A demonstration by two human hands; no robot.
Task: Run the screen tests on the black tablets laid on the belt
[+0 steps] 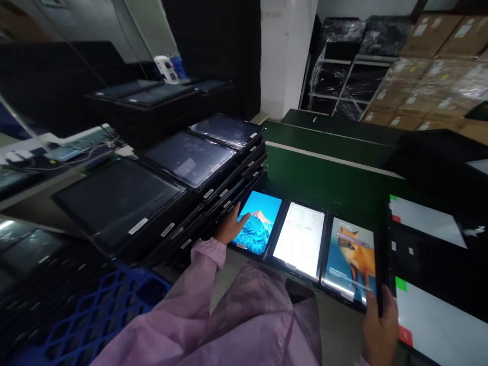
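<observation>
Three lit tablets lie side by side on the bench. My left hand (pixel 231 227) grips the left edge of the tablet with a blue mountain picture (pixel 261 218), thumb lying across its screen. In the middle lies a tablet with a white screen (pixel 299 239). My right hand (pixel 379 325) is closed on the lower right corner of the tablet showing a fox (pixel 353 256). Both arms wear pink sleeves.
Stacks of dark tablets (pixel 190 157) fill the left, right beside my left hand, over a blue plastic crate (pixel 95 315). A dark screen with white panels (pixel 430 305) stands at the right. Behind are a green bench wall (pixel 324 173) and cardboard boxes (pixel 430 76).
</observation>
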